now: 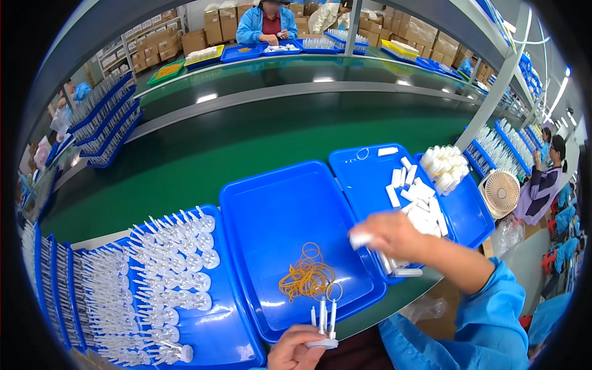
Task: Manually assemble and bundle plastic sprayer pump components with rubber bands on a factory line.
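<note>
My left hand (295, 350) is at the lower middle, fingers closed on a white round-based part (327, 343) with a few upright stems. Over the right tray's near edge, my right hand (398, 235) pinches a small white piece (361, 241), slightly blurred. A blue tray (271, 197) lies between the hands, with a loose pile of tan rubber bands (303, 276) in its near part. White tubes (422, 200) are heaped in the blue tray (348, 165) beyond my right hand. More tubes (404, 272) lie by its near edge, partly hidden by my wrist.
Rows of white stemmed parts (179, 271) fill much of the left tray (213, 333). Bundled white tubes (444, 168) and a beige fan (499, 192) stand at right. A green belt (246, 135) runs behind the trays. Across it, a person in blue (250, 26) works.
</note>
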